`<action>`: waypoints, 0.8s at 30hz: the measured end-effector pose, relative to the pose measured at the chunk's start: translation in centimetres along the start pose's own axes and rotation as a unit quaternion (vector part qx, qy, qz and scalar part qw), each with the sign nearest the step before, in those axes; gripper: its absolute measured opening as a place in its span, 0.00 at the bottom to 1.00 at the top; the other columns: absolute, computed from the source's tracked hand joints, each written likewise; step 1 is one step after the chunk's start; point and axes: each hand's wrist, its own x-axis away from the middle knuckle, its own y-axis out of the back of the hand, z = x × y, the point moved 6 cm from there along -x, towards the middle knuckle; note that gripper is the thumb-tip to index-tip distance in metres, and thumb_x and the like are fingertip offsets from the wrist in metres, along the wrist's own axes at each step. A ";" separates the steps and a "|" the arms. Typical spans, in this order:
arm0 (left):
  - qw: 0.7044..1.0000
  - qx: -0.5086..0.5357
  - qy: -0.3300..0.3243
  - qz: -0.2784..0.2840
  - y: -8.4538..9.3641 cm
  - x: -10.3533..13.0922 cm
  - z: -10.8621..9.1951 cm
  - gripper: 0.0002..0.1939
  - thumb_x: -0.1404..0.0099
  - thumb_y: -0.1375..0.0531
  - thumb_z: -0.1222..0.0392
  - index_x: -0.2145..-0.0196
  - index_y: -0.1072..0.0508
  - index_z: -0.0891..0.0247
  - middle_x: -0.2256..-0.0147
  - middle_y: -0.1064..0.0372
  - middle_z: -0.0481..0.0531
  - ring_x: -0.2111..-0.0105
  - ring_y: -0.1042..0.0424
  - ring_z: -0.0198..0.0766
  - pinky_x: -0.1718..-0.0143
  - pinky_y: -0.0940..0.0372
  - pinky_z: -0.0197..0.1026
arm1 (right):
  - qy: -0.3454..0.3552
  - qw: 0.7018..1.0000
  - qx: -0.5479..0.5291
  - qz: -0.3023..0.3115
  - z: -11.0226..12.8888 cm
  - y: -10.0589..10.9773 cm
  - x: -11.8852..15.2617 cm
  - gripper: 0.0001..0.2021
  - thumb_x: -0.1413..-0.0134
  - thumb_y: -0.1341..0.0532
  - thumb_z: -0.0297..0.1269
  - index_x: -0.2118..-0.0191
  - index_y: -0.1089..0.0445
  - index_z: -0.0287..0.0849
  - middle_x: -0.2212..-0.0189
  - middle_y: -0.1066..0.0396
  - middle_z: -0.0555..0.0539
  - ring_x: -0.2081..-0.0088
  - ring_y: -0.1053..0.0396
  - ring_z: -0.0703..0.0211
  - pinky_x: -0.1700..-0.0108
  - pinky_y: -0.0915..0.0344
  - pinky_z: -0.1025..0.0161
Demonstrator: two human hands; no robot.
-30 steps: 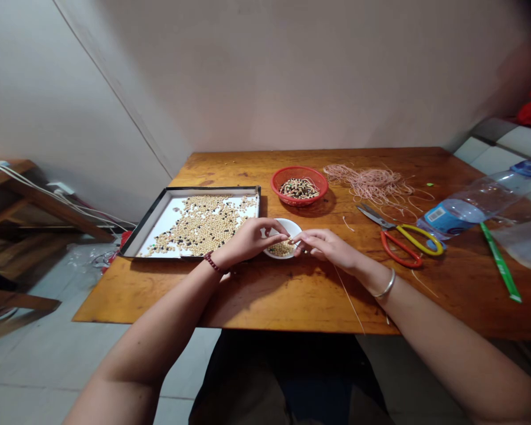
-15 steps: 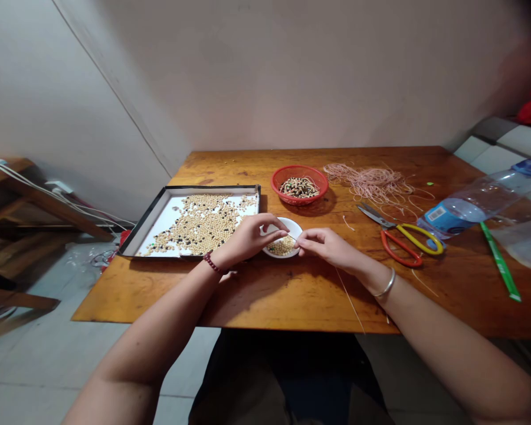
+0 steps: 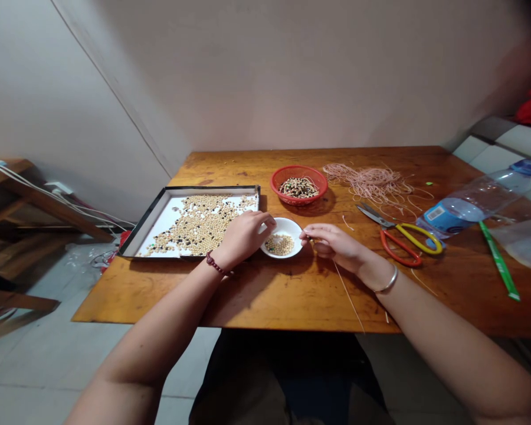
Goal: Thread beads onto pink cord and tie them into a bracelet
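Observation:
My left hand [image 3: 246,234] is at the left rim of a small white bowl [image 3: 292,229], fingers curled towards the thumb; whatever they pinch, if anything, is too small to make out. Small cream beads [image 3: 279,244] with a few dark ones lie in the bowl. Just right of the bowl, my right hand [image 3: 334,243] is closed in a pinch on a thin pale string [image 3: 348,294], which trails down past the table's front edge. A small dark spot, perhaps a bead, shows at the right fingertips.
A black-edged tray [image 3: 148,221] of loose beads stands left. Behind the bowl is a red basket [image 3: 299,202] of strung beads. Rightward lie a tangle of pink string [image 3: 376,182], scissors [image 3: 400,243], a plastic bottle [image 3: 478,200] and a green strip [image 3: 500,262] on the wooden table [image 3: 265,301].
My hands have drawn apart. The left has shifted left to the bowl's rim, and the right has moved slightly right, off the bowl, keeping the string. More of the bowl's inside now shows.

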 end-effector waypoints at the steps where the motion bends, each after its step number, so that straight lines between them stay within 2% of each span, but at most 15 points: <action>1: 1.000 -0.005 0.010 -0.013 0.4 0.0 0.4 0.09 0.34 0.46 0.58 0.65 0.27 0.61 0.65 0.26 0.53 0.64 0.31 0.41 0.63 0.39 0.40 | -0.002 1.000 -0.005 0.001 0.0 0.1 0.0 0.10 0.53 0.37 0.40 0.69 0.28 0.38 0.73 0.30 0.50 0.84 0.52 0.75 0.82 0.60 0.70; 4: 0.996 -0.038 0.060 -0.047 1.7 0.3 2.4 0.08 0.36 0.44 0.59 0.64 0.26 0.60 0.65 0.26 0.54 0.63 0.31 0.43 0.64 0.39 0.42 | -0.004 1.000 -0.010 0.004 0.0 0.3 0.0 0.10 0.53 0.36 0.40 0.69 0.28 0.37 0.72 0.30 0.49 0.83 0.52 0.76 0.83 0.62 0.70; 6: 0.990 -0.073 0.107 -0.058 2.5 0.7 4.3 0.06 0.38 0.42 0.59 0.67 0.25 0.60 0.68 0.26 0.55 0.64 0.32 0.45 0.65 0.39 0.43 | -0.008 1.000 -0.006 0.011 -0.1 0.2 0.0 0.11 0.53 0.36 0.41 0.69 0.28 0.37 0.72 0.30 0.48 0.84 0.53 0.76 0.83 0.63 0.69; 8: 0.982 -0.103 0.151 -0.041 2.9 1.2 6.2 0.05 0.42 0.40 0.61 0.73 0.25 0.60 0.73 0.28 0.55 0.67 0.32 0.47 0.66 0.39 0.43 | -0.009 1.000 -0.002 0.018 -0.2 0.1 0.0 0.11 0.52 0.36 0.41 0.68 0.27 0.37 0.72 0.29 0.47 0.84 0.55 0.76 0.83 0.65 0.69; 11: 0.973 -0.125 0.193 -0.002 3.1 1.5 8.0 0.03 0.46 0.38 0.63 0.76 0.24 0.60 0.77 0.29 0.55 0.70 0.31 0.47 0.68 0.39 0.43 | -0.009 1.000 -0.001 0.026 -0.3 0.1 -0.1 0.11 0.51 0.36 0.40 0.66 0.27 0.37 0.70 0.29 0.47 0.84 0.58 0.76 0.82 0.66 0.68; 14: 0.968 -0.137 0.203 0.053 2.9 1.4 8.0 0.03 0.47 0.37 0.60 0.74 0.23 0.59 0.75 0.27 0.54 0.72 0.31 0.43 0.71 0.39 0.40 | -0.010 0.999 -0.003 0.039 -0.4 0.1 -0.1 0.11 0.51 0.36 0.39 0.64 0.26 0.38 0.70 0.30 0.48 0.83 0.60 0.76 0.82 0.67 0.68; 19: 0.974 -0.088 0.147 0.152 1.9 0.8 5.9 0.09 0.41 0.43 0.55 0.67 0.22 0.56 0.65 0.24 0.49 0.67 0.28 0.40 0.68 0.37 0.38 | -0.007 0.999 -0.010 0.045 -0.4 0.2 -0.2 0.10 0.51 0.37 0.38 0.64 0.26 0.38 0.70 0.30 0.48 0.83 0.59 0.76 0.82 0.67 0.68; 24: 0.966 -0.102 0.158 0.177 1.2 0.8 5.6 0.10 0.41 0.43 0.55 0.67 0.23 0.56 0.64 0.24 0.50 0.66 0.28 0.42 0.67 0.37 0.39 | -0.007 0.999 -0.013 0.047 -0.3 0.2 -0.2 0.08 0.51 0.37 0.37 0.66 0.26 0.38 0.71 0.30 0.48 0.84 0.61 0.76 0.82 0.68 0.67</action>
